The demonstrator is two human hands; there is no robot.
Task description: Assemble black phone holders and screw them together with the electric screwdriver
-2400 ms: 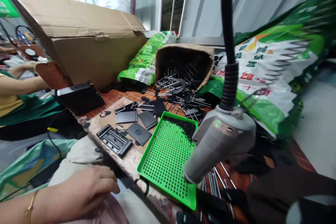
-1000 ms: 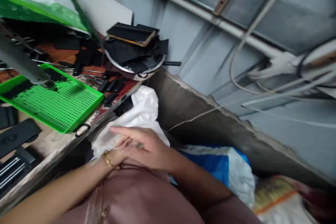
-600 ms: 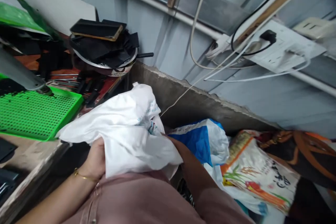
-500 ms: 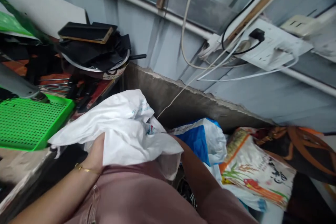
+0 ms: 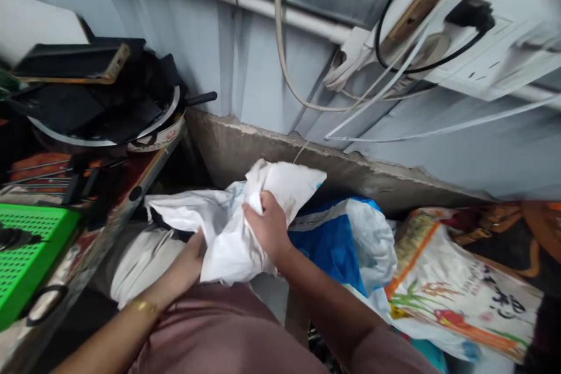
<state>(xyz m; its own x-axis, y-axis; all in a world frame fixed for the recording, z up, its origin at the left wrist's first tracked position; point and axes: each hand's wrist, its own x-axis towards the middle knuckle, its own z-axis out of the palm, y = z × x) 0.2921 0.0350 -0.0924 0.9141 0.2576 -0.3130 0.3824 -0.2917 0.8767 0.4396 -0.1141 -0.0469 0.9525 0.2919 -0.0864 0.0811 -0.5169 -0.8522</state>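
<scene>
A crumpled white bag (image 5: pixel 232 245) is bunched up in front of my body. My right hand (image 5: pixel 269 225) grips its gathered upper part, with the thumb and bent fingers on the fabric. At the bag's left side is my left hand (image 5: pixel 195 254), whose fingers are hidden behind the white material. A loose flap of the bag stretches out to the left. Beneath my left forearm lies another pale cloth bundle (image 5: pixel 142 257).
On the left stand a green perforated basket (image 5: pixel 35 257) and a bowl (image 5: pixel 153 134) heaped with black pieces. To the right lie a blue and white bag (image 5: pixel 337 239) and a printed rice bag (image 5: pixel 464 292). Cables hang by a wall socket panel (image 5: pixel 491 41).
The white bag is more bunched up, and my right hand has come out from behind it to grip its top. The pale bundle at left now shows. The view has shifted closer.
</scene>
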